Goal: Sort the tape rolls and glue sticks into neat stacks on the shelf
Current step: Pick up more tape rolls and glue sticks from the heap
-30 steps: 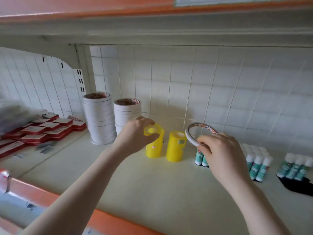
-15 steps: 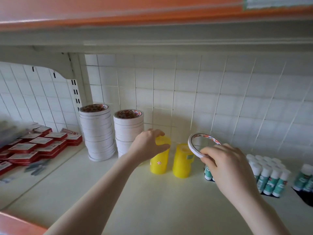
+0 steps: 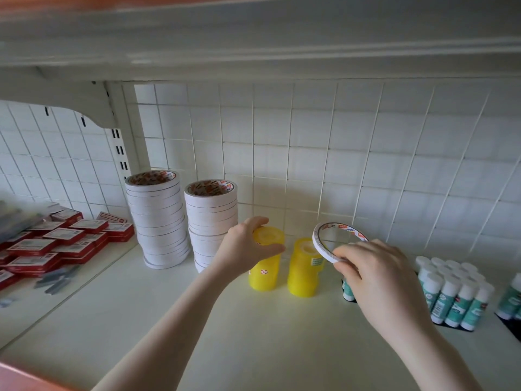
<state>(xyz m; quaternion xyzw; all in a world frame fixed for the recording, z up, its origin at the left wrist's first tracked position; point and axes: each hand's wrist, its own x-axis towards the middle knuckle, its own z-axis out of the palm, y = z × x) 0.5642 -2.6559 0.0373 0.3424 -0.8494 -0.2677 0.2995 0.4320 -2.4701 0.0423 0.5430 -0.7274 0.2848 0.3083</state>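
Observation:
My left hand [image 3: 244, 249] grips the top of a yellow tape stack [image 3: 265, 275] standing on the cream shelf [image 3: 253, 342]. A second yellow stack [image 3: 304, 273] stands just right of it. My right hand [image 3: 377, 273] pinches a thin white tape roll [image 3: 324, 242], held tilted above the shelf and right of the yellow stacks. Two tall stacks of white tape rolls [image 3: 158, 215] [image 3: 211, 218] stand at the back left. Glue sticks [image 3: 454, 292] with white caps and teal labels stand upright in a block at the right, partly hidden by my right hand.
Red boxes [image 3: 59, 241] lie in rows on the neighbouring shelf section at left, with grey staple strips [image 3: 56, 280] in front of them. A white wire grid [image 3: 310, 153] backs the shelf. Another shelf board [image 3: 253, 43] hangs low overhead. More glue sticks [image 3: 510, 300] stand at the far right edge.
The camera has moved closer and lower toward the shelf. My left hand has turned the yellow stack slightly. The right hand still holds the thin roll in about the same place.

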